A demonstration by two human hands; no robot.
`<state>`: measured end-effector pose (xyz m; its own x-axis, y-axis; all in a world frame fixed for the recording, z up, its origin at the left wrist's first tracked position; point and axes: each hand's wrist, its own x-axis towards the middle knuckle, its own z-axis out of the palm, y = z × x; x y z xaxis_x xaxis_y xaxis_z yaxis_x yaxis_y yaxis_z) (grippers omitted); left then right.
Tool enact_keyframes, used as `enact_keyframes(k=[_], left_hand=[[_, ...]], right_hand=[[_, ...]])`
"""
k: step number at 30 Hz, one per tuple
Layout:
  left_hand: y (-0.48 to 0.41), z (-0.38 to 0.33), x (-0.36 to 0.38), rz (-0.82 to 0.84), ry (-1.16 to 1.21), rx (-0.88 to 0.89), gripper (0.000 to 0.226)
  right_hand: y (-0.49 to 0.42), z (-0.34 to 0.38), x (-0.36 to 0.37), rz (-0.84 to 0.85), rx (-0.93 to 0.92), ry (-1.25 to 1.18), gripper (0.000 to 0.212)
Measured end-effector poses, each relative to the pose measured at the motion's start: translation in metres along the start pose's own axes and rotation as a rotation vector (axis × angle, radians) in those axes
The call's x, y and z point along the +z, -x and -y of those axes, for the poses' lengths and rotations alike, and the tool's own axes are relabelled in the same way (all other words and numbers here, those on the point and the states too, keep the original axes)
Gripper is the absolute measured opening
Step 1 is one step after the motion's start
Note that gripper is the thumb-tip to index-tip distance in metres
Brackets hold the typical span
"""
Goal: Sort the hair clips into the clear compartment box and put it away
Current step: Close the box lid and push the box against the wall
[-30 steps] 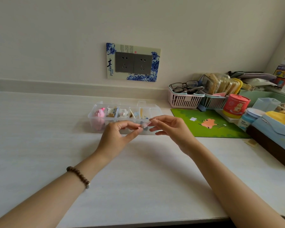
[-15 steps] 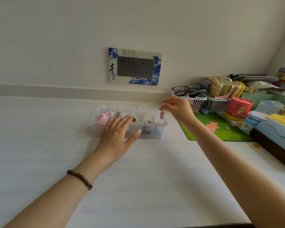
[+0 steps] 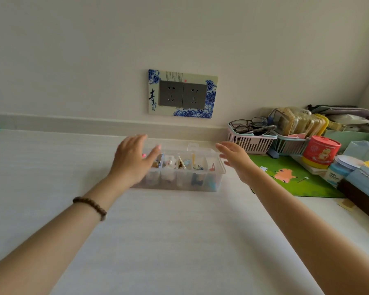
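Head view: both hands flanked the clear compartment box [image 3: 197,180], neither gripping it.
The box lay long axis left-right on the tabletop [image 3: 158,241], far centre. Left hand [image 3: 131,161], fingers spread and empty, overlapped its left end; right hand [image 3: 238,161], fingers spread and empty, hovered just beside its right end. Clips sat inside.

A double wall socket [image 3: 182,94] framed in blue-and-white floral print is set in the wall above the white table [image 3: 158,241]. To the right of the socket and lower, a pink basket [image 3: 250,141] holds glasses [image 3: 248,122], with a teal basket [image 3: 290,144] of packets just beside it. Further right of the socket, a red canister [image 3: 320,152] stands at the far edge of a green mat [image 3: 285,177] printed with an orange animal.
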<state>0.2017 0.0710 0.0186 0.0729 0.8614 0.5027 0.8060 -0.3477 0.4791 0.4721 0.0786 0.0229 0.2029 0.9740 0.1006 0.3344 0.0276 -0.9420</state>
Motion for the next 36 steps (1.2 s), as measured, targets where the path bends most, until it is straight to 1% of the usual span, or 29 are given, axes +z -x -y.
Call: enact_keyframes(k=[1,3,4,6,7,8,10,11,13,14,15,17,19,20,21,24,26,27,28,30,32,33,35,36], left_hand=[[-0.010,0.006,-0.003,0.029,0.089,-0.123,0.072],[-0.026,0.016,-0.005,0.160,0.351,-0.409,0.084],[-0.033,0.021,-0.003,0.215,0.452,-0.509,0.086],[-0.040,0.027,-0.003,0.298,0.597,-0.605,0.083],[-0.041,0.030,-0.003,0.326,0.636,-0.622,0.085],[-0.041,0.032,-0.002,0.350,0.658,-0.629,0.087],[-0.042,0.033,0.002,0.365,0.681,-0.608,0.080],[-0.043,0.033,0.003,0.366,0.688,-0.590,0.075],[-0.047,0.030,0.003,0.369,0.701,-0.549,0.074],[-0.050,0.028,0.001,0.364,0.706,-0.521,0.077],[-0.051,0.026,-0.003,0.344,0.710,-0.491,0.078],[-0.056,0.022,-0.009,0.263,0.728,-0.445,0.078],[-0.061,0.018,-0.014,0.162,0.770,-0.421,0.089],[-0.062,0.017,-0.015,0.123,0.782,-0.409,0.090],[-0.061,0.014,-0.016,0.088,0.789,-0.394,0.085],[-0.054,0.012,-0.015,0.008,0.776,-0.363,0.058],[-0.042,0.009,-0.018,-0.035,0.775,-0.352,0.043],[-0.036,0.008,-0.019,-0.050,0.779,-0.348,0.042],[-0.030,0.009,-0.018,-0.053,0.779,-0.342,0.043],[-0.017,0.010,-0.017,-0.050,0.770,-0.334,0.046],[-0.004,0.011,-0.014,-0.046,0.756,-0.315,0.041],[0.001,0.012,-0.012,-0.043,0.742,-0.302,0.040],[0.008,0.016,-0.010,-0.019,0.717,-0.289,0.048],[0.011,0.018,-0.009,-0.003,0.715,-0.290,0.052]], right_hand=[[-0.002,0.000,0.002,0.053,0.046,-0.044,0.056],[-0.005,0.002,0.005,0.149,0.126,-0.146,0.060],[-0.007,0.002,0.006,0.176,0.166,-0.190,0.063],[-0.014,0.000,0.009,0.198,0.224,-0.241,0.066],[-0.016,0.000,0.010,0.199,0.247,-0.259,0.064],[-0.017,0.002,0.010,0.198,0.263,-0.279,0.059],[-0.018,0.004,0.011,0.202,0.290,-0.296,0.048],[-0.019,0.004,0.012,0.201,0.287,-0.297,0.051],[-0.020,0.006,0.011,0.195,0.247,-0.277,0.071],[-0.022,0.008,0.011,0.187,0.205,-0.266,0.077],[-0.023,0.011,0.010,0.174,0.159,-0.262,0.077],[-0.022,0.019,0.009,0.134,0.081,-0.262,0.069],[-0.021,0.025,0.008,0.091,0.013,-0.258,0.066],[-0.018,0.027,0.008,0.076,-0.014,-0.252,0.064],[-0.016,0.028,0.008,0.056,-0.036,-0.243,0.063],[-0.001,0.029,0.009,-0.008,-0.085,-0.243,0.053],[0.011,0.029,0.010,-0.027,-0.110,-0.248,0.036],[0.017,0.028,0.012,-0.038,-0.118,-0.242,0.029],[0.023,0.027,0.014,-0.052,-0.124,-0.231,0.025],[0.035,0.021,0.021,-0.070,-0.140,-0.189,0.028],[0.045,0.012,0.027,-0.100,-0.158,-0.149,0.033],[0.048,0.008,0.029,-0.121,-0.167,-0.142,0.031],[0.053,0.003,0.030,-0.125,-0.173,-0.134,0.026],[0.055,0.000,0.031,-0.110,-0.164,-0.126,0.029]])
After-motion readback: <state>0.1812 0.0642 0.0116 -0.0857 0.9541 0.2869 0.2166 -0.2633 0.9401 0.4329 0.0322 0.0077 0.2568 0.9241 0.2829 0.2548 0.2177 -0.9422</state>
